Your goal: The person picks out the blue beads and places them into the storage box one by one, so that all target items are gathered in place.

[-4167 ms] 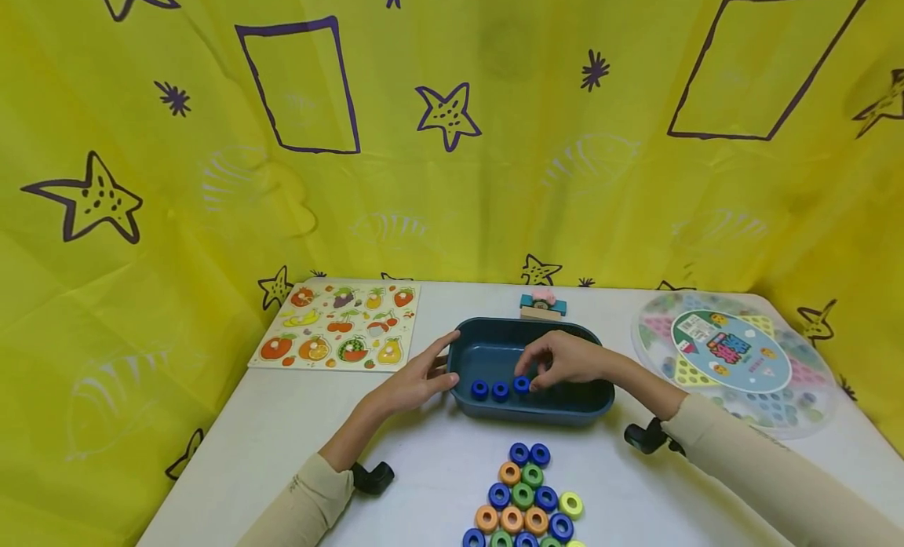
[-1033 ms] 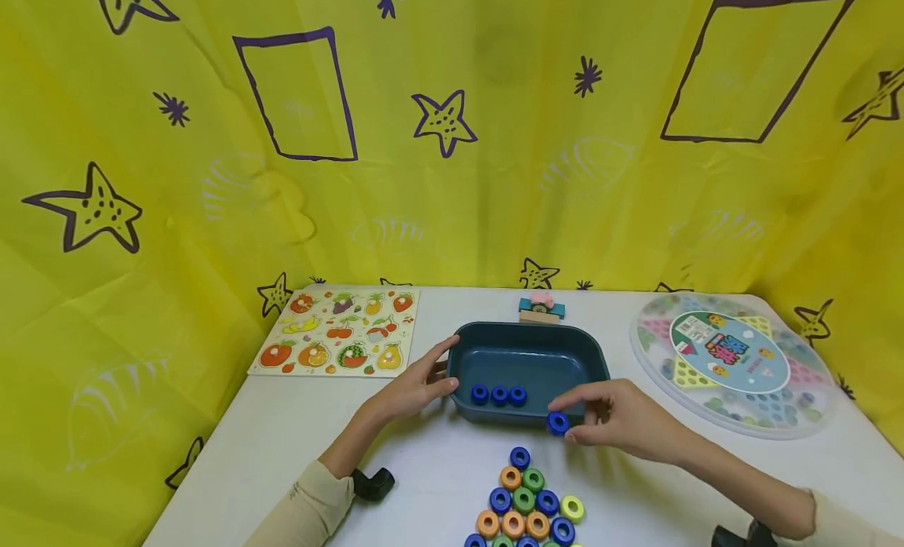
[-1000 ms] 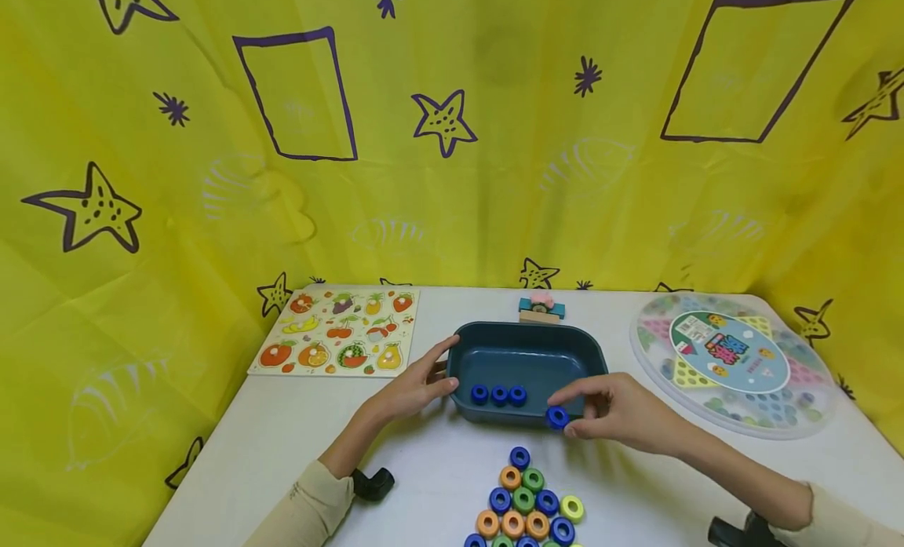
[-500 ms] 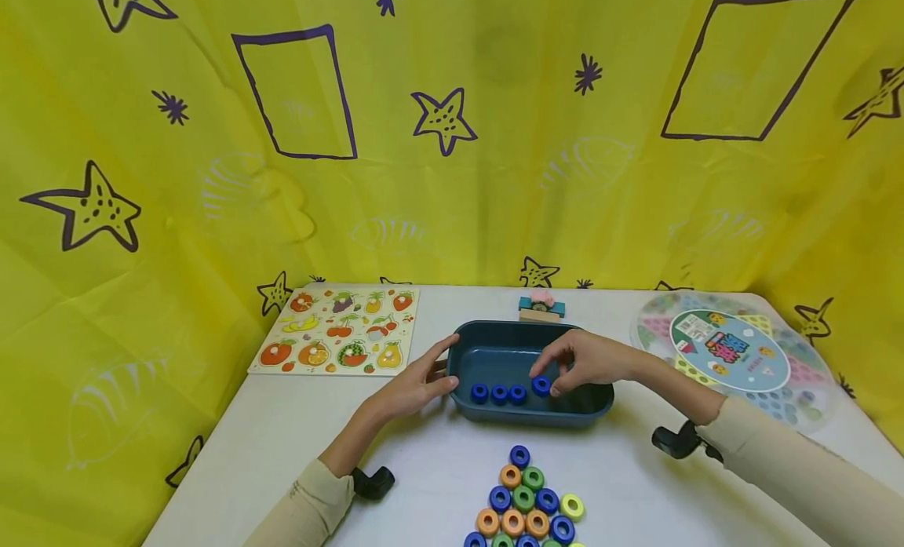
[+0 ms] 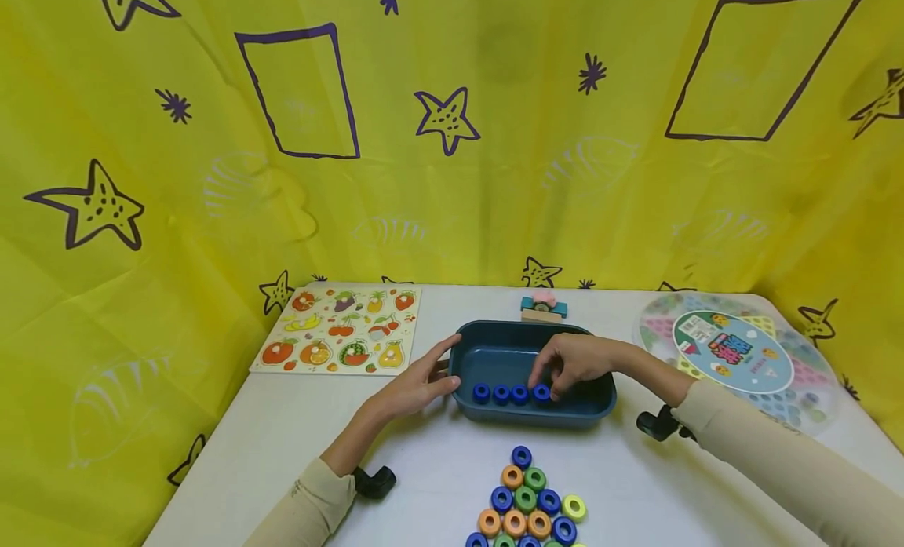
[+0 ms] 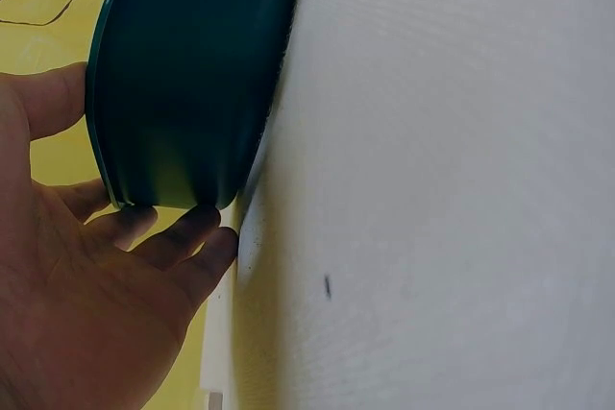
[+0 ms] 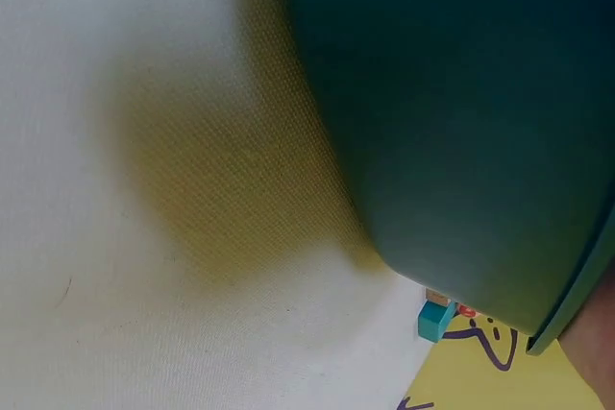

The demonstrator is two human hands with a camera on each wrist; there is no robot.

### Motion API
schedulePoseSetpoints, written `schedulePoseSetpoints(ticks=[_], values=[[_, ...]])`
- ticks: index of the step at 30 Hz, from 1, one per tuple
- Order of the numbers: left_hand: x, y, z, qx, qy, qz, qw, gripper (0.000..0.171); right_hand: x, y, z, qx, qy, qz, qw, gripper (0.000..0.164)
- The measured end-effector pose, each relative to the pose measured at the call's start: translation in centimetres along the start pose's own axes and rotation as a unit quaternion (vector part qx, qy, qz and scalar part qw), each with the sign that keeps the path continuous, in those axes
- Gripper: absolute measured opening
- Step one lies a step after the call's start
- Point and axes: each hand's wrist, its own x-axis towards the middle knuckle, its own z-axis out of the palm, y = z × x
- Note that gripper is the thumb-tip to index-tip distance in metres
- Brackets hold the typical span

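Note:
A dark teal, oblong tray (image 5: 494, 357) stands on the table. My left hand (image 5: 413, 386) holds its left end, thumb at the front corner and fingers farther back; the left wrist view shows the fingertips on its outer wall. Inside, several blue ring-shaped beads (image 5: 501, 395) form a row along the front wall. My right hand (image 5: 581, 360) reaches into the tray and pinches the rightmost blue bead (image 5: 541, 395) at the row's end. The right wrist view shows mostly the tray's outer wall (image 7: 461, 141); the fingers are hidden there.
Blue, orange, green and yellow beads (image 5: 525, 498) lie in a triangular cluster before the tray. A fruit puzzle board (image 5: 335, 331) lies back left. A small teal-and-wood toy (image 5: 543, 306) stands behind the tray. At right is a round, clear game case (image 5: 734, 351).
My right hand has brought another blue bead from the table over the tray's front wall and lowered it at the row's right end. My left hand stays on the tray.

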Motion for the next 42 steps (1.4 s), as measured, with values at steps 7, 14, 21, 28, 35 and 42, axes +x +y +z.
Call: schedulePoseSetpoints(ticks=[7, 14, 21, 28, 35, 42], values=[[0.1, -0.2, 0.0, 0.002, 0.001, 0.0, 1.0, 0.068, 0.4, 0.5, 0.2, -0.007, 0.004, 0.015, 1.0, 0.025], [-0.1, 0.4, 0.0, -0.005, -0.005, 0.001, 1.0, 0.068, 0.6, 0.7, 0.4, 0.001, 0.002, 0.017, 1.0, 0.026], [0.1, 0.1, 0.0, -0.005, -0.005, 0.007, 1.0, 0.068, 0.7, 0.8, 0.5, 0.022, 0.0, 0.023, 0.999, 0.028], [0.1, 0.0, 0.0, -0.015, -0.008, 0.01, 0.9998, 0.068, 0.5, 0.2, 0.4, 0.02, 0.008, 0.027, 0.999, 0.028], [0.1, -0.3, 0.0, -0.001, -0.004, 0.003, 1.0, 0.068, -1.2, -2.9, 0.4, 0.018, 0.078, -0.03, 0.996, 0.029], [0.1, -0.1, 0.0, -0.001, 0.001, 0.0, 1.0, 0.068, -3.3, -6.8, 4.3, 0.001, 0.154, -0.069, 0.986, 0.028]])
